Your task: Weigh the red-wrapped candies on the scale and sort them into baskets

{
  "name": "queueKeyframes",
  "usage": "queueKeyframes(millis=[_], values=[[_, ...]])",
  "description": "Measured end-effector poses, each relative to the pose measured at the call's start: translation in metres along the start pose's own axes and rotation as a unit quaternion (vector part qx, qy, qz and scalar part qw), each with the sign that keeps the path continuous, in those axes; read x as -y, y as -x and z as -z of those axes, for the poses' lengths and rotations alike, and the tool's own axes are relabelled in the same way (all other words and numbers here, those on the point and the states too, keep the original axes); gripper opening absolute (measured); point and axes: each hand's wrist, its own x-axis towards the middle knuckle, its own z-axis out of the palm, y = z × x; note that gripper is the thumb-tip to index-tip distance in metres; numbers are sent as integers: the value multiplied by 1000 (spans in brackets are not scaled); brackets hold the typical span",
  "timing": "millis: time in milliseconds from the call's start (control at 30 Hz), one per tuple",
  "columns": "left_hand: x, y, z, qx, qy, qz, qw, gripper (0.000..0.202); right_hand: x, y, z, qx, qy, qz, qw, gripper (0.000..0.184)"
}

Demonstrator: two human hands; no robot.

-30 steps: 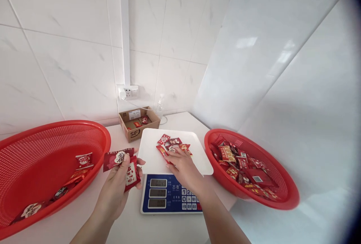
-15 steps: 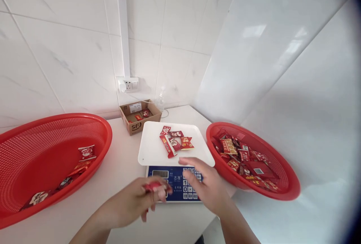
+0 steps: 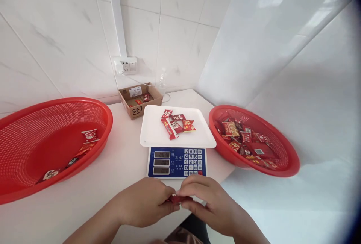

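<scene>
Low in front of the scale (image 3: 177,162), a small red snack packet (image 3: 179,199) sits between my two hands, mostly covered by fingers. My left hand (image 3: 148,202) is closed on its left end. At its right end, the thumb and fingers of my right hand (image 3: 207,200) close in a pinch. Several red snack packets (image 3: 176,125) lie grouped on the scale's white tray (image 3: 152,135). The scale's display (image 3: 162,162) shows digits, and its keypad is on the right.
A large red basket (image 3: 84,101) with several packets along its near side stands left. Another red basket (image 3: 293,167), full of red packets, stands right. Behind the tray are a cardboard box (image 3: 149,107) with a few packets, a clear plastic bottle (image 3: 162,80) and a wall socket (image 3: 126,66).
My right hand has come down from beside the tray and closed on the packet in my left hand. Both hands have moved nearer to me. The camera view has shifted slightly.
</scene>
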Motion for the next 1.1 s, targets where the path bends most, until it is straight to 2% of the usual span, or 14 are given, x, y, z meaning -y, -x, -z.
queueKeyframes(millis=[100, 200, 267, 333, 467, 533, 600, 700, 800, 967, 1100], values=[[3, 2, 4, -19, 32, -4, 999, 31, -5, 0, 2, -26, 8, -52, 998, 19], [9, 9, 13, -81, 152, 36, 984, 26, -18, 0, 9, -122, 27, -149, 981, 17], [16, 14, 19, -120, 259, 73, 956, 26, -32, -1, 15, -212, 25, -216, 953, 19], [23, 20, 24, -158, 360, 73, 917, 25, -49, -6, 18, -284, 1, -253, 925, 25], [31, 26, 30, -221, 484, 36, 846, 22, -75, -26, 22, -346, -22, -258, 902, 25], [31, 27, 31, -236, 509, 30, 827, 21, -81, -37, 22, -338, 4, -263, 904, 18], [29, 27, 32, -238, 517, 29, 822, 19, -84, -45, 21, -298, 52, -278, 912, 16], [28, 27, 32, -228, 503, 36, 833, 15, -86, -48, 19, -240, 156, -272, 919, 23], [27, 27, 33, -227, 490, 41, 840, 13, -87, -44, 16, -237, 235, -229, 914, 26], [29, 26, 33, -223, 498, 37, 837, 12, -86, -45, 11, -177, 257, -194, 930, 26], [31, 25, 29, -217, 504, 29, 836, 16, -84, -50, 11, -166, 261, -190, 932, 27]])
